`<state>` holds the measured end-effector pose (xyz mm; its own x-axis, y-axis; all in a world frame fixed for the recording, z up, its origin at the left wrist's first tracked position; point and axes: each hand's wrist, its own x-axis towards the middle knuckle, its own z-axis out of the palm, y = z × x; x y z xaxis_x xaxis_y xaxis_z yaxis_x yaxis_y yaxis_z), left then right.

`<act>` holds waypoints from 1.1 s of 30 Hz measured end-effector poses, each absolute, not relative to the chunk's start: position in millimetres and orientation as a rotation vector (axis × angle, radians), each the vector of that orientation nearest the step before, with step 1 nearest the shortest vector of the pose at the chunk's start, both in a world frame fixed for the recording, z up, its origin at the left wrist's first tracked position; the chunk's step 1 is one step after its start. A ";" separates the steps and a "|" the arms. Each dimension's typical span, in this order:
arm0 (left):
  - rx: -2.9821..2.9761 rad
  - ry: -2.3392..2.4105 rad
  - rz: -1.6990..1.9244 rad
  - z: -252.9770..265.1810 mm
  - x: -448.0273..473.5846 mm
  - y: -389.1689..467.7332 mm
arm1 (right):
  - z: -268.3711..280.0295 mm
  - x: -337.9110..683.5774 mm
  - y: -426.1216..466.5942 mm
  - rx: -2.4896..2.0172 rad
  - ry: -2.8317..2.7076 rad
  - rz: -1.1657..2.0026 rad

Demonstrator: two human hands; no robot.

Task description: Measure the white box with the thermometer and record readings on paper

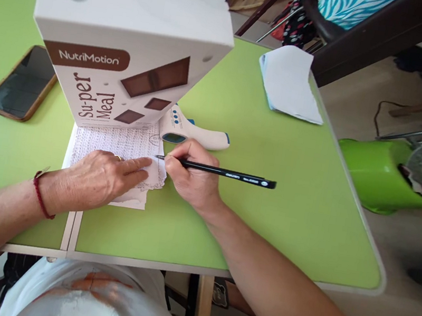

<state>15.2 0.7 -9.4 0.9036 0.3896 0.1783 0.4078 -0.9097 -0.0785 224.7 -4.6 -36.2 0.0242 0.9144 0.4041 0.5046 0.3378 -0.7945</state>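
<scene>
My left hand [101, 179] lies flat on a sheet of paper [109, 143] covered in dense handwriting, its index and middle fingers stretched to the right. Pinched in the fingers of my right hand [196, 180] is a slim black pen [228, 173]. The pen's tip is at the paper's right part, close by my left index fingertip; whether it touches the paper I cannot tell. A tall white NutriMotion box [139, 2] stands just behind the sheet and hides its far edge. Beyond my right hand rests a white and blue handheld thermometer [202, 136], partly behind the box.
A phone in a brown case [22, 83] lies left of the box on the green table [286, 212]. Folded white sheets [289, 82] are near the table's far right corner. On the floor to the right stands a bright green bin [372, 175].
</scene>
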 end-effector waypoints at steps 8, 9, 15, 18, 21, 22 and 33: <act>-2.983 -0.609 -0.360 -13.0 16.6 2.0 | -20.2 241.2 -9.3 -1.388 -1.666 0.315; -2.994 -0.588 -0.442 -11.5 16.2 3.0 | -17.7 245.8 -10.0 -1.387 -1.737 0.273; -2.668 -0.833 -1.334 19.3 -7.1 15.7 | -5.4 269.9 -16.6 -1.594 -2.301 -0.066; -2.151 -1.108 -1.636 30.2 -25.4 28.1 | -0.9 275.5 -16.7 -1.799 -2.519 -0.160; -2.117 -1.388 -1.750 26.7 -35.2 43.9 | 2.0 278.9 -15.0 -1.922 -2.605 -0.195; -2.223 -1.394 -1.785 23.1 -36.0 49.2 | 2.3 280.0 -14.6 -1.937 -2.618 -0.196; -2.922 -1.783 -2.056 3.6 -23.6 59.5 | -22.3 263.8 9.9 -1.687 -2.116 -0.284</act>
<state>-23.6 59.5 3.6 0.2296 0.9294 0.2890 0.1545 -0.3279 0.9320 263.8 9.9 -22.3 -0.1777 0.8797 0.4412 0.9648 0.2439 -0.0978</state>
